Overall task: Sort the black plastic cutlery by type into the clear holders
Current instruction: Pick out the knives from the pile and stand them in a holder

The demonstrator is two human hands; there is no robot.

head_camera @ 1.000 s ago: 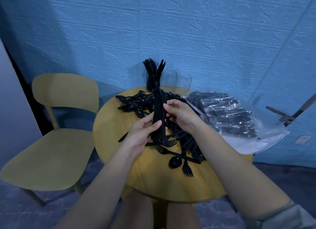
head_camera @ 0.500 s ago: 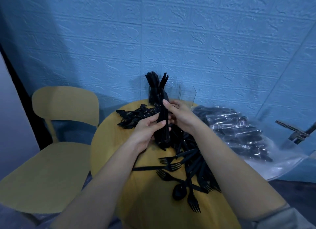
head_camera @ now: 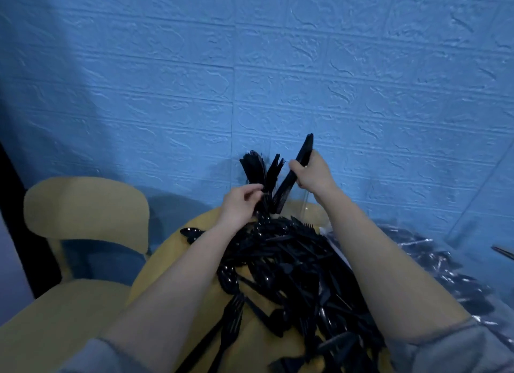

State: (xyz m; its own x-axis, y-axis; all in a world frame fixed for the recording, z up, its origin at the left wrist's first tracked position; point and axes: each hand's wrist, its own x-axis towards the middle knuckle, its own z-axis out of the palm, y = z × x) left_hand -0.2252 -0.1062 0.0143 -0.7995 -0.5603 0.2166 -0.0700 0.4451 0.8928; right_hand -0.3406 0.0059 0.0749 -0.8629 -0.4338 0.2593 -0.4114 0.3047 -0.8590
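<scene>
Right hand [head_camera: 313,175] grips knife stack [head_camera: 294,175], tilted for loading at table's [head_camera: 167,261] far edge; left hand [head_camera: 240,203] pinches cutlery standing in holder [head_camera: 299,203], apparently steadying it.

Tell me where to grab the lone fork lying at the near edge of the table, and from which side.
Probably pinch the fork by its slim handle, coming from above on the left. Its tines point away toward the pile, which crowds its right side; the bare table lies to its left.
</scene>
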